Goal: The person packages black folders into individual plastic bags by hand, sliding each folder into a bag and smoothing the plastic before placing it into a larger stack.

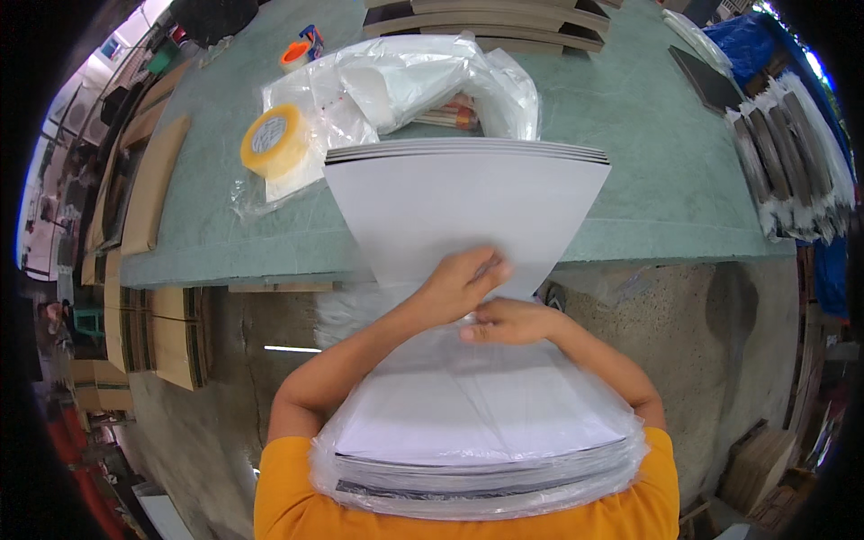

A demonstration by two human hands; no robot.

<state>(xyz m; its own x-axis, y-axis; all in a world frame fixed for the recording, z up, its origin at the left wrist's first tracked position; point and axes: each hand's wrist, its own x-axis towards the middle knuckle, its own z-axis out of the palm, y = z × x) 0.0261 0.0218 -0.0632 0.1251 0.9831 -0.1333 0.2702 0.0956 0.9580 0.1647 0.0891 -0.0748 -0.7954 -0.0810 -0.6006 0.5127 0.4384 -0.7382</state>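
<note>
A stack of white boards with dark edges (468, 193) leans against my body, its far end out over the table edge. Clear plastic bag film (477, 405) wraps the near part of the stack, bunched and creased along its near end. My left hand (463, 286) lies over the bare white face, just past the bag's mouth, fingers curled in; what they hold, if anything, is hidden. Just beside it, my right hand (513, 322) is closed on the bag film at the mouth, thumb toward the left hand.
On the green table (666, 180) lie a roll of clear tape (272, 141), a heap of plastic bags (405, 81) and an orange tape roll (295, 56). Board stacks (495, 20) stand at the back; wrapped bundles (787, 153) sit right. Cardboard (171, 333) stands at left.
</note>
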